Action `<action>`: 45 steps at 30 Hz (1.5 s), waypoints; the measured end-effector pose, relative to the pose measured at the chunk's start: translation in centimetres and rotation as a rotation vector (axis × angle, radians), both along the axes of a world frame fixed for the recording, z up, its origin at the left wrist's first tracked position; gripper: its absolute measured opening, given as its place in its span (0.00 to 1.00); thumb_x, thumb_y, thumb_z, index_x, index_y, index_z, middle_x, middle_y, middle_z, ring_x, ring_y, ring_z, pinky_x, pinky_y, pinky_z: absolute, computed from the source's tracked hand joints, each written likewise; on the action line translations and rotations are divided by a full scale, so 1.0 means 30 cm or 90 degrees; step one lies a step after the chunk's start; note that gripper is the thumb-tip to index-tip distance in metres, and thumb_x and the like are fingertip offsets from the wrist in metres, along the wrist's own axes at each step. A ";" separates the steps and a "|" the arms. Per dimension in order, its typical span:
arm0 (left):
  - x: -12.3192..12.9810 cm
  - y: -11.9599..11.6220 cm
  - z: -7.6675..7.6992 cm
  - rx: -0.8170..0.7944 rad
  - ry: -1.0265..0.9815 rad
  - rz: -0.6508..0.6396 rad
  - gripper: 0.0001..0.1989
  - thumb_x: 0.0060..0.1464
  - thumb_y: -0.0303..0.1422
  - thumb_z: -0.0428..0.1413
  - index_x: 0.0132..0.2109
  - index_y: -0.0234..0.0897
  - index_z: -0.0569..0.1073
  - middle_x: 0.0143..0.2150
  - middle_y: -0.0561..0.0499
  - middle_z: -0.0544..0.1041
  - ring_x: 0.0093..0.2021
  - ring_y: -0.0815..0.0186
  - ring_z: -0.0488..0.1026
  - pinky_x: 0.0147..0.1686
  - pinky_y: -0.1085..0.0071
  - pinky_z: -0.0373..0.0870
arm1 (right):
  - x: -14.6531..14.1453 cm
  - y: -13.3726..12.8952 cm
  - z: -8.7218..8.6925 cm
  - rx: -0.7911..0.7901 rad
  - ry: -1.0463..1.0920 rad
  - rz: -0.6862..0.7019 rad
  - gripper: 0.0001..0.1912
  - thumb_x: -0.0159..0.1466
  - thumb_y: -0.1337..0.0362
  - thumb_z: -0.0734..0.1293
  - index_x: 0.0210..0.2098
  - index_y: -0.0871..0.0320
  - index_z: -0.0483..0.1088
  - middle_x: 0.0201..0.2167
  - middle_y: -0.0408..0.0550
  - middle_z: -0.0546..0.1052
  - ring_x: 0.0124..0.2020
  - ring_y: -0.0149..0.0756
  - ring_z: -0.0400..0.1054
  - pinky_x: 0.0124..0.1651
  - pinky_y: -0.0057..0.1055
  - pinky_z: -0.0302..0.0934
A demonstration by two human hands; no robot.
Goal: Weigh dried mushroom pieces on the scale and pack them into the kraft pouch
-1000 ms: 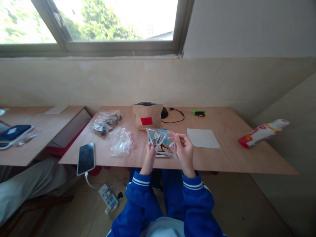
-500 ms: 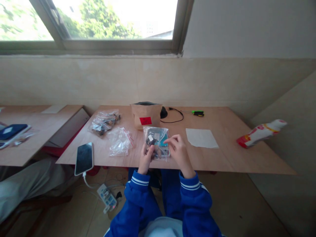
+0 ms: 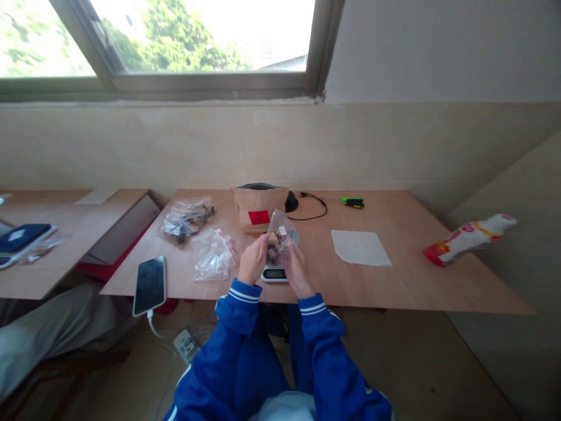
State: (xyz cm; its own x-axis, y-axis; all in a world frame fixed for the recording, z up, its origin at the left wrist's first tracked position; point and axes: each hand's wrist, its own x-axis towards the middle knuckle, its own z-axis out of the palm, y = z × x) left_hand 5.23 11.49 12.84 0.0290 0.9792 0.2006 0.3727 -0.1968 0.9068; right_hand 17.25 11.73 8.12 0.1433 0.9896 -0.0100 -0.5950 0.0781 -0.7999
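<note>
Between my hands is a clear zip bag [image 3: 275,241] with brown and dark chunky pieces inside and a small white label. My left hand [image 3: 253,259] pinches its left side, fingers closed. On the right side, my right hand [image 3: 298,270] grips the same bag. Beneath it lies a small white digital scale [image 3: 274,275] with a dark display, its upper part mostly hidden. A brown paper pouch [image 3: 245,207] with a red label stands open just behind the bag. To the left lie empty clear zip bags [image 3: 213,257].
Filled zip bags [image 3: 186,219] lie at the back left, and a charging phone [image 3: 149,285] overhangs the front edge. Rightward are a black cable [image 3: 325,209], screwdrivers [image 3: 353,202], a white paper sheet [image 3: 360,248] and a bottle [image 3: 468,238]. Another person's leg [image 3: 56,333] shows at left.
The zip bag has turned and been lifted toward the paper pouch, uncovering the scale's display. My right hand has moved left and down from its raised pinch onto the bag's right side.
</note>
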 end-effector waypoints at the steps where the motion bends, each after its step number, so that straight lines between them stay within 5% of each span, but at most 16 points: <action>1: -0.003 0.013 0.010 0.006 0.028 0.002 0.21 0.62 0.48 0.44 0.49 0.45 0.76 0.46 0.49 0.79 0.50 0.58 0.75 0.49 0.65 0.69 | -0.006 0.017 -0.002 -0.012 0.041 0.017 0.20 0.60 0.51 0.67 0.48 0.53 0.71 0.51 0.46 0.76 0.51 0.36 0.71 0.51 0.34 0.67; 7: -0.021 0.074 0.069 0.059 0.117 -0.037 0.22 0.64 0.43 0.41 0.50 0.41 0.75 0.49 0.45 0.78 0.51 0.57 0.74 0.50 0.63 0.68 | -0.026 0.097 -0.028 -0.079 0.176 0.046 0.11 0.63 0.55 0.62 0.40 0.50 0.73 0.39 0.42 0.80 0.41 0.33 0.74 0.39 0.31 0.71; 14: -0.063 0.088 0.036 0.077 0.141 -0.116 0.29 0.48 0.37 0.61 0.58 0.38 0.68 0.44 0.46 0.79 0.45 0.59 0.75 0.47 0.64 0.70 | -0.038 0.106 -0.028 -0.082 0.220 0.063 0.09 0.62 0.56 0.63 0.36 0.51 0.73 0.35 0.42 0.80 0.40 0.33 0.74 0.41 0.31 0.70; 21: -0.059 0.073 0.049 0.077 0.118 -0.061 0.15 0.53 0.31 0.56 0.49 0.37 0.74 0.31 0.51 0.77 0.36 0.64 0.75 0.41 0.69 0.70 | -0.038 0.102 -0.008 -0.140 0.307 0.095 0.14 0.66 0.59 0.58 0.35 0.55 0.74 0.33 0.44 0.80 0.35 0.32 0.75 0.39 0.30 0.70; 29: -0.019 0.046 0.046 0.173 0.266 0.048 0.12 0.56 0.32 0.55 0.47 0.40 0.75 0.43 0.45 0.77 0.46 0.56 0.71 0.49 0.60 0.66 | -0.046 0.096 -0.022 -0.132 0.297 0.075 0.13 0.63 0.55 0.61 0.30 0.54 0.71 0.27 0.43 0.78 0.33 0.33 0.74 0.39 0.32 0.70; 35: -0.012 0.043 -0.006 0.171 0.099 -0.059 0.25 0.52 0.33 0.59 0.57 0.39 0.64 0.54 0.43 0.72 0.55 0.59 0.70 0.54 0.63 0.65 | -0.045 0.088 -0.012 -0.147 0.400 0.098 0.13 0.65 0.56 0.61 0.35 0.56 0.74 0.32 0.44 0.80 0.37 0.31 0.75 0.42 0.29 0.71; 41: -0.007 0.042 -0.022 0.117 0.087 0.006 0.13 0.53 0.31 0.58 0.47 0.40 0.69 0.42 0.50 0.77 0.42 0.62 0.75 0.42 0.68 0.70 | -0.051 0.091 -0.024 -0.182 0.435 0.079 0.09 0.65 0.61 0.62 0.31 0.56 0.72 0.23 0.40 0.78 0.26 0.28 0.73 0.30 0.24 0.70; 45: -0.006 0.038 -0.008 0.144 0.114 -0.034 0.11 0.53 0.32 0.58 0.46 0.42 0.71 0.44 0.49 0.77 0.45 0.62 0.74 0.43 0.68 0.69 | -0.042 0.089 -0.024 -0.173 0.450 0.088 0.10 0.65 0.62 0.62 0.31 0.56 0.71 0.23 0.39 0.78 0.24 0.26 0.72 0.28 0.22 0.69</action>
State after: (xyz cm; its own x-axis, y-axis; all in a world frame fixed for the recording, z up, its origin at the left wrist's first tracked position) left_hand 5.05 12.63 12.60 0.1335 0.9064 0.4007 0.5064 -0.4099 0.7586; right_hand 15.99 14.42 7.41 -0.1132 0.9476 -0.2986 -0.9620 -0.1797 -0.2055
